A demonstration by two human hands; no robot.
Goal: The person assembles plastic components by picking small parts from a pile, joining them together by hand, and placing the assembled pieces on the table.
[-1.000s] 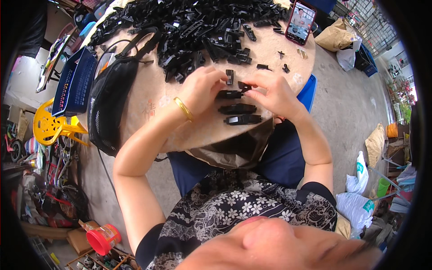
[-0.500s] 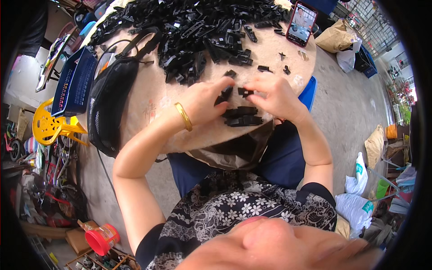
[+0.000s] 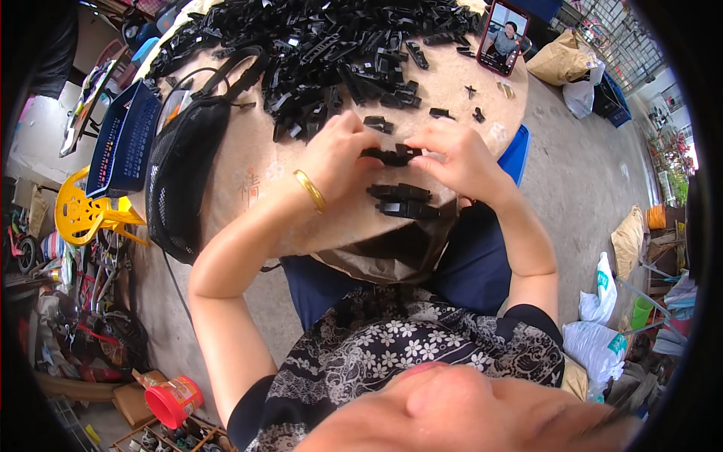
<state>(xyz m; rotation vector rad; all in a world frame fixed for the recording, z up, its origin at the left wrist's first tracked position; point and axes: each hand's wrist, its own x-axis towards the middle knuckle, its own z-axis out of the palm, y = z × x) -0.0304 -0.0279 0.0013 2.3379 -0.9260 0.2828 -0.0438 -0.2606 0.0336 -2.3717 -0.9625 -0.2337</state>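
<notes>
Between my two hands, just above the round table [image 3: 248, 218], is a black plastic part [image 3: 395, 155]. My left hand [image 3: 343, 154] pinches its left end between thumb and fingers. The fingers of my right hand [image 3: 452, 154] close on its right end. Whether it is one piece or two pieces pressed together, I cannot tell. Two longer black parts [image 3: 407, 207] lie side by side near the table's front edge, below my hands. A small black piece [image 3: 378, 124] rests just beyond my fingers, and another short one [image 3: 441, 113] lies farther right.
A big heap of black plastic parts [image 3: 324, 60] covers the table's far side. A phone [image 3: 503, 36] stands at the far right. On the left are a black mesh bag [image 3: 188, 173], a blue basket [image 3: 120, 143] and a yellow chair [image 3: 75, 207]. A brown sack [image 3: 561, 56] stands on the floor.
My left hand has shifted slightly and turned, bringing its black part level and up against the one in my right hand. My right hand has hardly moved.
</notes>
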